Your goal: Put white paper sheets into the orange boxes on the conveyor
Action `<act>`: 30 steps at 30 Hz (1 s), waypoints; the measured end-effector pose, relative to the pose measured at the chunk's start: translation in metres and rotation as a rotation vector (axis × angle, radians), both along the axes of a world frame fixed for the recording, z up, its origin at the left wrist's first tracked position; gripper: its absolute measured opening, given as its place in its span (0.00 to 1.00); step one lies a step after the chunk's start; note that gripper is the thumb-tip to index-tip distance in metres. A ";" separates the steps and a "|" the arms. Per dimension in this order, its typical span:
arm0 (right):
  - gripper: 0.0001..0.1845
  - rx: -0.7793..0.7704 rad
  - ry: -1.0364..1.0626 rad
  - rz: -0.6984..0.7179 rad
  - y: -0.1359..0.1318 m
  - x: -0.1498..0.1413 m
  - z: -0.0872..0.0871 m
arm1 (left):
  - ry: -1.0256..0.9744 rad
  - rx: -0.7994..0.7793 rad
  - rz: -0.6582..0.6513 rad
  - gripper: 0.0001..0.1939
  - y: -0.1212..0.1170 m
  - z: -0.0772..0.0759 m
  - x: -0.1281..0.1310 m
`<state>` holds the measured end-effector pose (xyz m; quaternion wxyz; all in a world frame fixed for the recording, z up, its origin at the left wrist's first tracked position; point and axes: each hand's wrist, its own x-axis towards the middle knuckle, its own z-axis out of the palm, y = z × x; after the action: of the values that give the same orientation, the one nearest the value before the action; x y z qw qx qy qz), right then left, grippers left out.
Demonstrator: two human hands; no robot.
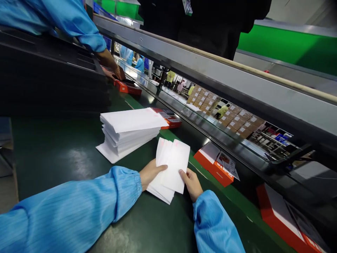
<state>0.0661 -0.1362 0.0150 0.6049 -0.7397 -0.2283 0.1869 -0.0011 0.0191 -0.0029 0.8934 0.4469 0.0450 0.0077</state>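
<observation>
Between my two hands is a small fanned stack of white paper sheets (163,184), low over the green work surface. My left hand (152,172) grips the stack at its left side, thumb on top. With thumb and fingers, my right hand (191,182) pinches the right edge of the top white sheet (177,163), which lies askew over the others. Faint pink marks show near the top ends of the sheets. Just beyond stands a taller, uneven pile of white paper (129,131).
Orange boxes (214,165) line the belt on the right, one (284,218) nearer me. Another orange box (171,119) sits behind the pile. Black stacked trays (52,73) stand at left, where a co-worker's hand (113,66) reaches to an orange box (127,87). A metal rail (210,66) crosses behind.
</observation>
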 end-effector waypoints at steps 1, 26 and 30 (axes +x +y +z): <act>0.26 0.005 0.004 0.002 0.000 0.000 0.000 | 0.002 0.005 -0.007 0.35 0.000 0.000 0.000; 0.24 0.116 0.066 -0.200 -0.003 0.012 -0.005 | 0.122 0.010 -0.136 0.39 -0.007 0.017 -0.009; 0.24 0.109 0.055 -0.197 -0.003 0.011 -0.005 | 0.100 0.007 -0.145 0.37 -0.007 0.015 -0.008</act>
<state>0.0774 -0.1387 0.0098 0.6656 -0.7192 -0.1474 0.1342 -0.0091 0.0121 0.0116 0.8868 0.4518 0.0570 -0.0791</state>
